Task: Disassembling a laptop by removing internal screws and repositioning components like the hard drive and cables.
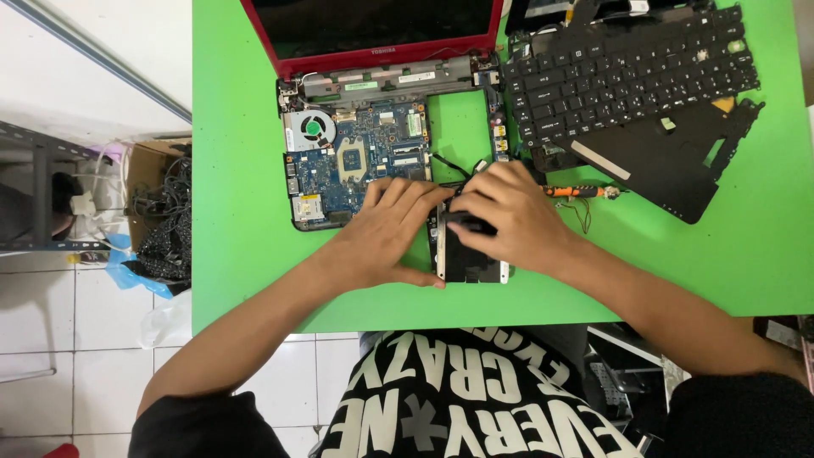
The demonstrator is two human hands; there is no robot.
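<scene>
The hard drive (465, 254), a dark slab in a silvery bracket, lies on the green table (246, 170) just below the stripped laptop base, and both hands are on it; the left hand (386, 233) lies flat over its left edge with the thumb hooked along the bottom corner, steadying rather than clasping; the right hand (509, 216) curls over its top end, fingers closed on a small black piece there, though I cannot tell quite what that piece is. The dismantling looks well advanced, to my eye; the blue motherboard (365, 157) with its fan (314, 129) lies bare, still sitting in the red laptop (373, 34); the keyboard (627, 72) is off and set aside to the upper right, on the black top cover (678, 170); an orange-handled screwdriver (577, 192) rests just beside the right hand. The board itself and the screen remain attached, as far as I can see.
</scene>
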